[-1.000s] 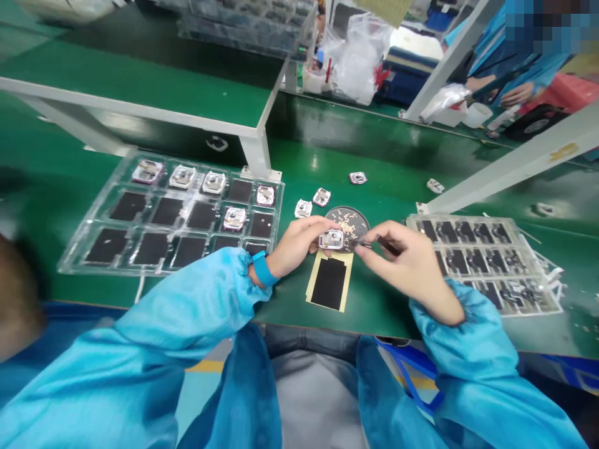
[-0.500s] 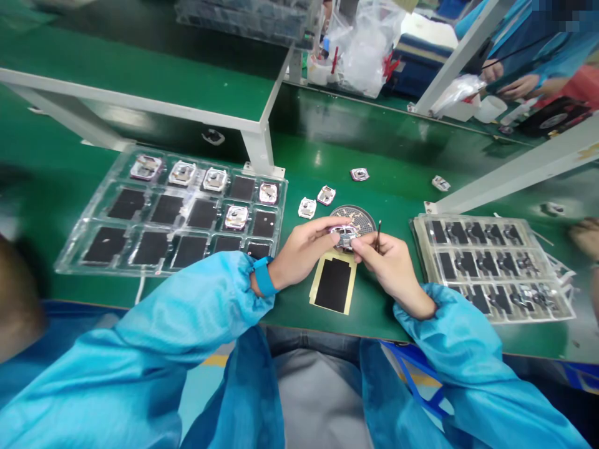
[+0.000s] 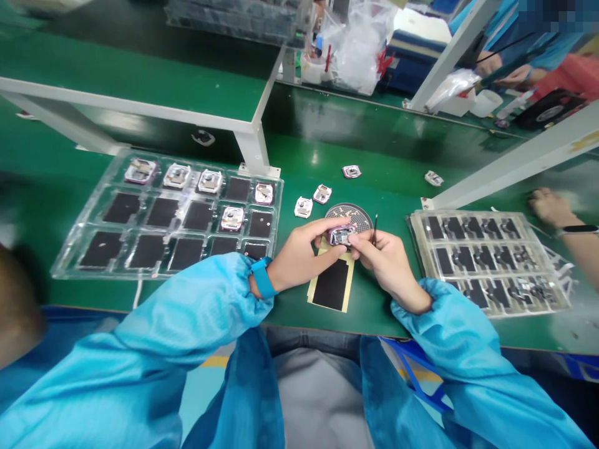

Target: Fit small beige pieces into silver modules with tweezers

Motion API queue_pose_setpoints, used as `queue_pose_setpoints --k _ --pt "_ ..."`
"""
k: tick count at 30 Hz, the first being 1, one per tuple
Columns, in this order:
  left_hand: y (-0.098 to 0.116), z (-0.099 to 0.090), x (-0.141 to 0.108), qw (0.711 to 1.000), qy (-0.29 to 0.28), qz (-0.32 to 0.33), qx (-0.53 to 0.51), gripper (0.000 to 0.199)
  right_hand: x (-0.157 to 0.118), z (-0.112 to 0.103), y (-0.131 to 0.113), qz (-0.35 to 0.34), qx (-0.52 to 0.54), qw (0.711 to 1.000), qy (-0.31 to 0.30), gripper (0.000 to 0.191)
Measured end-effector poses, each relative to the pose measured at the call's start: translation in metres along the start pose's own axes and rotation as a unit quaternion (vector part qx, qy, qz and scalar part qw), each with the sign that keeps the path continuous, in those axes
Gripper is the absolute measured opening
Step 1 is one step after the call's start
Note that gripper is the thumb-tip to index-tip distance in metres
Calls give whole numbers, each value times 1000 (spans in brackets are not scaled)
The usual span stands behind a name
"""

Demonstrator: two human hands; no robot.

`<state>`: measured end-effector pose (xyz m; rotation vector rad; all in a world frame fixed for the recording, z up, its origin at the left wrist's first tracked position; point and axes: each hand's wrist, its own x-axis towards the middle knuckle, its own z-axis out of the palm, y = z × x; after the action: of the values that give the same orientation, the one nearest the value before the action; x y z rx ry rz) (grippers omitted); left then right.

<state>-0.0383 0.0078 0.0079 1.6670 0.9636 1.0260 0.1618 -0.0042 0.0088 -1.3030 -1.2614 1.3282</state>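
Between the thumb and fingers of my left hand (image 3: 302, 252) sits a small smartwatch case (image 3: 340, 236) with a purplish rim, its inner parts facing me. My right hand (image 3: 387, 260) pinches at the right edge of that case with thumb and forefinger. Dark thin tweezers (image 3: 375, 228) stick up from the same hand, pointing away from the case. Behind the hands lies a round dark dish (image 3: 358, 216) of tiny pieces. Below them is a black adhesive sheet (image 3: 331, 285) on yellowish backing, its upper edge partly covered by my left hand.
A clear tray (image 3: 100, 218) with several watch cases lies left; stacked trays (image 3: 496, 274) of black parts lie right. Loose cases (image 3: 304, 206) rest beyond my hands. A shelf leg (image 3: 253, 153) and a slanted post (image 3: 510, 165) rise from the table. Another person's hand (image 3: 547, 206) is at far right.
The watch case has tilted slightly in my hands, showing more of its purplish rim. The view has shifted a little. At the far right, the other person's hand has moved away from me.
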Motion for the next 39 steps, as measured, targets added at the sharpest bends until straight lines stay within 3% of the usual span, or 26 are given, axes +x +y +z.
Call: queue_pose_setpoints --k 6,11,15,21,26,32,39 --pt "2 -2 1 998 -3 57 26 39 0 0 0 0 -4 1000 -8 34" --pt "3 -1 2 999 5 -33 -35 43 1 5 2 -69 -32 995 62 34" --pt "0 2 4 983 -13 -89 -162 53 2 7 5 -88 -34 994 62 36" --pt "-3 2 6 976 -23 -92 -198 54 4 7 5 -79 20 995 50 37" --pt "-2 4 5 978 -10 -98 -182 54 3 10 7 -95 -3 992 84 34" --pt "-1 2 6 963 -8 -112 -245 33 3 14 10 -85 24 993 76 31" --pt "-6 1 7 948 -14 -117 -294 31 5 15 10 -83 25 992 94 30"
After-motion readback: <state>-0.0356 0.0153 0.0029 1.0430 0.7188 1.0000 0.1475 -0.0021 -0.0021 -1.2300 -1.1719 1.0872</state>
